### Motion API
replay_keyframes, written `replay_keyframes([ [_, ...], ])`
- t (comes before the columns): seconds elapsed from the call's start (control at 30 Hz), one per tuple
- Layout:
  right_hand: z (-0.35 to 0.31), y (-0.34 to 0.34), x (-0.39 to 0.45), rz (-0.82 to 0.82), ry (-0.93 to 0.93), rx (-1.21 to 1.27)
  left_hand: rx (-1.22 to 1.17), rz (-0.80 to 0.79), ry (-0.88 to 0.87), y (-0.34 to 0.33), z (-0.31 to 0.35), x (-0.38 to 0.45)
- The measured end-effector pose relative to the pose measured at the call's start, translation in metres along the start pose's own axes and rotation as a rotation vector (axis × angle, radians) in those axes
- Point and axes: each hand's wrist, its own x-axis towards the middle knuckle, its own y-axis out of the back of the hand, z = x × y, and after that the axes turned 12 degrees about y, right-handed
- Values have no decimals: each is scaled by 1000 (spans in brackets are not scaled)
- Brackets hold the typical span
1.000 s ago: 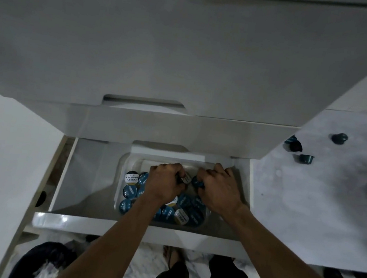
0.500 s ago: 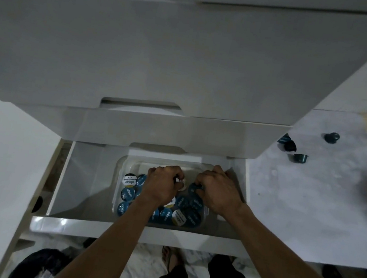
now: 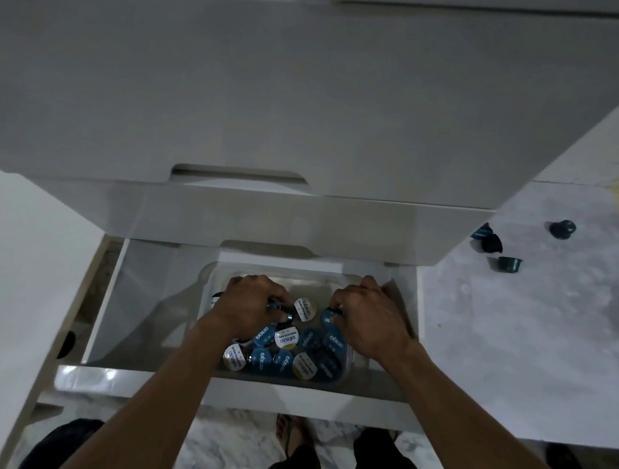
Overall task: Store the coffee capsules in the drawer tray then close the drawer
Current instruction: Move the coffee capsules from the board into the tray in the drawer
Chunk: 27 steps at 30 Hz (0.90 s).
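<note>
The white drawer (image 3: 145, 292) is pulled open below the counter. In it lies a clear plastic tray (image 3: 208, 280) filled with several blue and white coffee capsules (image 3: 285, 338). Both hands are down inside the tray. My left hand (image 3: 250, 305) is curled around a dark blue capsule (image 3: 281, 309) at its fingertips. My right hand (image 3: 367, 321) grips another blue capsule (image 3: 329, 316) against the tray's right part. The back of the tray is partly hidden by my hands.
Several dark loose capsules (image 3: 507, 263) lie on the marble counter (image 3: 521, 338) to the right, one (image 3: 562, 229) farther back. A closed white drawer front (image 3: 276, 113) overhangs the open drawer. My legs and a sandalled foot (image 3: 287, 434) stand on the marble floor below.
My hands have drawn slightly apart, uncovering a white-lidded capsule between them. The view has shifted a little.
</note>
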Motion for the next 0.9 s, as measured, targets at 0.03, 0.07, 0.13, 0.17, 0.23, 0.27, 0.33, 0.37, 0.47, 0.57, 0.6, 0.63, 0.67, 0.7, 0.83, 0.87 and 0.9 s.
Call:
replay_keyframes([
  [0.03, 0, 0, 0, -4, -2, 4, -3, -8, -6, -1, 1, 1],
  [0.07, 0, 0, 0, -7, -4, 8, -11, -11, -14, -1, 2, 1],
  [0.13, 0, 1, 1, -12, -9, 13, -18, -23, -24, 2, 1, 2],
  [0.17, 0, 2, 1, -14, -11, 17, -3, -34, -35, 3, 0, 2],
  [0.23, 1, 2, 2, -12, -12, 17, 63, -68, -60, 8, -4, 3],
  [0.27, 0, 2, 2, -12, -12, 15, 94, -81, -66, 9, -5, 4],
  [0.33, 0, 2, 3, -9, -13, 2, 111, -87, -64, 11, -3, 6],
  [0.37, -1, 2, 3, 0, -11, -15, 100, -90, -61, 12, -1, 7],
  [0.47, -5, 1, 5, 56, 34, -117, 81, -107, -52, 12, 5, 11],
  [0.57, -12, -1, 8, 104, 90, -171, 124, -118, -64, 13, 10, 14],
  [0.6, -14, -2, 10, 104, 100, -163, 127, -127, -66, 12, 12, 15],
  [0.63, -15, -2, 11, 100, 103, -145, 127, -138, -61, 12, 13, 15],
  [0.67, -16, -3, 12, 88, 102, -125, 128, -142, -53, 11, 15, 16],
  [0.7, -16, -4, 13, 77, 100, -112, 128, -139, -44, 11, 16, 16],
  [0.83, -15, -6, 12, 57, 104, -110, 107, -88, -16, 7, 19, 17],
  [0.87, -14, -6, 11, 60, 102, -108, 103, -74, -9, 5, 19, 16],
  [0.9, -13, -5, 9, 64, 100, -113, 100, -64, -4, 4, 20, 16],
])
